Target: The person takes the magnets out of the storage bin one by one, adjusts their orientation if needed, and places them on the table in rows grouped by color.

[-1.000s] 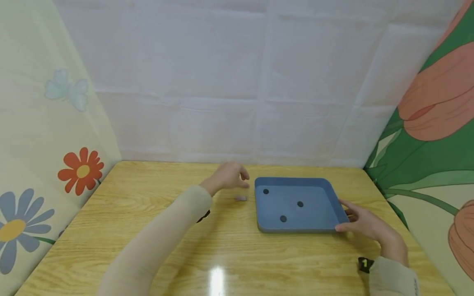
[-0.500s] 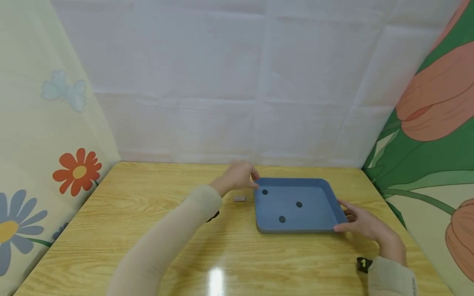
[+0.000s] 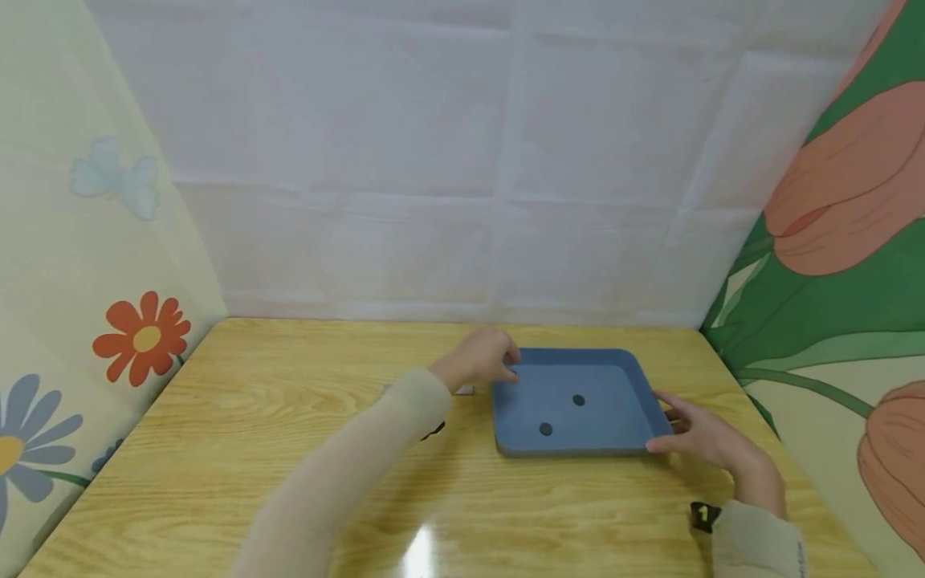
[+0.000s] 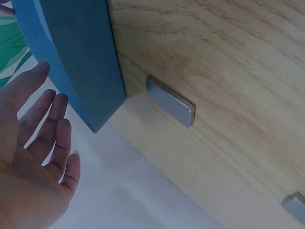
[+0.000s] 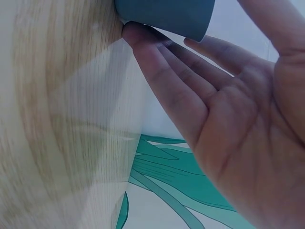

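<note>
The blue tray (image 3: 571, 445) sits flat on the wooden table (image 3: 289, 417), right of centre and near the back wall. Two small dark discs (image 3: 578, 399) lie apart on its floor, one mid-tray, the other closer to the front wall.

The left hand (image 3: 482, 359) is at the tray's far-left corner, over the rim. In the left wrist view its fingers (image 4: 57, 129) are straight and spread, just beside the tray's outer wall (image 4: 81, 62); whether they touch the wall cannot be told from that view. Nothing is held in it.

The right hand (image 3: 697, 437) lies on the table at the tray's front-right corner. In the right wrist view its fingers (image 5: 167, 76) are extended, palm open, with the fingertips against the lower edge of the tray wall (image 5: 162, 14). It does not curl round the tray.

A small flat grey metal bar (image 4: 170, 101) lies on the table just beside the tray's left wall, close to it but apart. In the head view it is mostly hidden behind the left forearm (image 3: 466, 390). A second grey piece (image 4: 295, 206) shows at the lower right edge of the left wrist view, well apart from the first.

Both arms wear beige sleeves (image 3: 347, 474). Floral printed cloths hang at left and right, and a white sheet covers the back.
</note>
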Motion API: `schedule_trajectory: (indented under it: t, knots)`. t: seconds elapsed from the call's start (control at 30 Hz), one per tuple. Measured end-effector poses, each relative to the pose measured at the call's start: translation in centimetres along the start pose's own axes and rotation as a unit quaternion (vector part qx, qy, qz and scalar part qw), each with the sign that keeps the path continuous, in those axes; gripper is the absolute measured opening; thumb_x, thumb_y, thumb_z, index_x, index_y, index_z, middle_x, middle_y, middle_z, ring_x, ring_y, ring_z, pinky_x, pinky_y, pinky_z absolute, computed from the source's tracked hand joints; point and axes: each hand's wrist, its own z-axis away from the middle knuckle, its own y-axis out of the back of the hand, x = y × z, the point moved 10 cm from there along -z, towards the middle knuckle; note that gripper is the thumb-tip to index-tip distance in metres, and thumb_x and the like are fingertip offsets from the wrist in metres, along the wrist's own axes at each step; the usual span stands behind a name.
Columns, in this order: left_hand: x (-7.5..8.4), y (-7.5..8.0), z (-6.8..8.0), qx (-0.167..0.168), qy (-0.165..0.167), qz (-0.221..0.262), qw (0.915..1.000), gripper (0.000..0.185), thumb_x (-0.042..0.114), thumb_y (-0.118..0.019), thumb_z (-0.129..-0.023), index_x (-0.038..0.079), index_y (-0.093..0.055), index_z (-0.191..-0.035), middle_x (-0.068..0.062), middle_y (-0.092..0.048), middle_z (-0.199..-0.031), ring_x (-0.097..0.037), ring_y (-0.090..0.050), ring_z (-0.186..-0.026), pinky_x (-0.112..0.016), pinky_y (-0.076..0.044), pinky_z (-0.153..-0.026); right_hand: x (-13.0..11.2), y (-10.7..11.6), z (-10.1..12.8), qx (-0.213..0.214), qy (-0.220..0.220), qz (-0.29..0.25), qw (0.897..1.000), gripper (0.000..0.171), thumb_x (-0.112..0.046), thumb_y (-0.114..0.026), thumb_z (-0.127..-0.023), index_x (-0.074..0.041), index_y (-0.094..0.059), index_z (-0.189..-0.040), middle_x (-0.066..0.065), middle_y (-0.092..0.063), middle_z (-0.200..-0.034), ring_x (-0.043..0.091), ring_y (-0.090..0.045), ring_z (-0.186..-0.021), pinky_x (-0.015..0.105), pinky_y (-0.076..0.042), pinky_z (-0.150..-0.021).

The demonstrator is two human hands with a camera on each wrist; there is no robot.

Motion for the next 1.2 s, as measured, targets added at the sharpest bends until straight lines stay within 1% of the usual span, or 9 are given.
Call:
schedule_trajectory:
  t: [0.17, 0.27, 0.43, 0.7, 0.9, 1.0, 1.07, 1.2]
  knots:
    - [0.2, -0.8, -0.2, -0.009, 0.003, -0.030, 0.9995, 0.032, 0.033, -0.081, -0.090, 0.018, -0.078, -0.118, 0.004, -0.078, -0.117, -0.014, -0.070, -0.111, -0.036, -0.052, -0.104, -0.2, -0.1, 0.0, 0.001, 0.006, -0.003, 1.000, 0.105, -0.041, -0.077, -0.092, 0.000, -0.013, -0.164, 0.041, -0.038, -0.153, 0.056, -0.044, -0.137, 0.058, -0.052, -0.100]
    - [0.3, -1.3, -0.1, -0.015, 0.005, -0.041, 0.9991, 0.031, 0.034, -0.080, -0.091, 0.019, -0.078, -0.118, 0.005, -0.077, -0.117, -0.014, -0.069, -0.112, -0.039, -0.050, -0.107, -0.3, -0.2, 0.0, 0.003, 0.010, -0.002, 1.000, 0.105, -0.040, -0.078, -0.092, 0.000, -0.014, -0.164, 0.041, -0.040, -0.152, 0.056, -0.045, -0.136, 0.058, -0.052, -0.100]
    - [0.3, -1.6, 0.1, -0.017, 0.006, -0.057, 0.9982, 0.033, 0.035, -0.080, -0.091, 0.021, -0.077, -0.120, 0.006, -0.077, -0.119, -0.016, -0.066, -0.116, -0.043, -0.044, -0.111, -0.5, -0.2, 0.1, 0.005, 0.011, -0.001, 1.000, 0.105, -0.040, -0.078, -0.092, -0.001, -0.014, -0.165, 0.040, -0.041, -0.151, 0.055, -0.046, -0.136, 0.058, -0.052, -0.100]
    - [0.0, -2.1, 0.0, -0.015, 0.003, -0.076, 0.9970, 0.034, 0.036, -0.080, -0.091, 0.021, -0.077, -0.121, 0.006, -0.076, -0.121, -0.019, -0.061, -0.122, -0.042, -0.041, -0.111, -0.9, -0.1, 0.3, 0.009, 0.017, -0.002, 1.000, 0.105, -0.039, -0.078, -0.091, 0.000, -0.014, -0.164, 0.041, -0.040, -0.151, 0.056, -0.045, -0.136, 0.059, -0.051, -0.101]
    - [0.0, -2.5, -0.1, -0.009, -0.003, -0.101, 0.9949, 0.033, 0.035, -0.079, -0.092, 0.020, -0.077, -0.122, 0.006, -0.075, -0.124, -0.020, -0.060, -0.120, -0.039, -0.042, -0.107, -0.9, -0.1, 0.3, 0.007, 0.015, -0.004, 1.000, 0.105, -0.039, -0.078, -0.091, 0.000, -0.014, -0.164, 0.041, -0.038, -0.153, 0.056, -0.045, -0.137, 0.059, -0.051, -0.102]
    - [0.0, -2.8, -0.1, -0.013, 0.003, -0.100, 0.9949, 0.029, 0.031, -0.078, -0.093, 0.020, -0.078, -0.120, 0.005, -0.076, -0.119, -0.019, -0.058, -0.115, -0.037, -0.040, -0.103, -0.9, -0.2, 0.4, 0.005, 0.013, -0.005, 1.000, 0.105, -0.039, -0.078, -0.091, 0.000, -0.013, -0.164, 0.041, -0.038, -0.153, 0.056, -0.044, -0.137, 0.059, -0.051, -0.102]
    - [-0.1, -3.0, -0.1, -0.017, 0.009, -0.091, 0.9956, 0.024, 0.028, -0.079, -0.093, 0.020, -0.079, -0.116, 0.006, -0.076, -0.114, -0.019, -0.058, -0.113, -0.037, -0.039, -0.102, -0.9, -0.2, 0.3, 0.003, 0.010, -0.008, 1.000, 0.106, -0.040, -0.078, -0.091, 0.000, -0.013, -0.164, 0.041, -0.038, -0.153, 0.056, -0.044, -0.137, 0.059, -0.051, -0.101]
    - [-0.2, -3.2, -0.1, -0.023, 0.013, -0.066, 0.9975, 0.016, 0.024, -0.080, -0.092, 0.022, -0.081, -0.107, 0.008, -0.077, -0.107, -0.019, -0.061, -0.113, -0.043, -0.035, -0.110, -0.9, -0.3, 0.3, 0.002, 0.008, -0.005, 1.000, 0.106, -0.040, -0.078, -0.091, -0.001, -0.013, -0.165, 0.041, -0.037, -0.153, 0.057, -0.043, -0.137, 0.059, -0.051, -0.101]
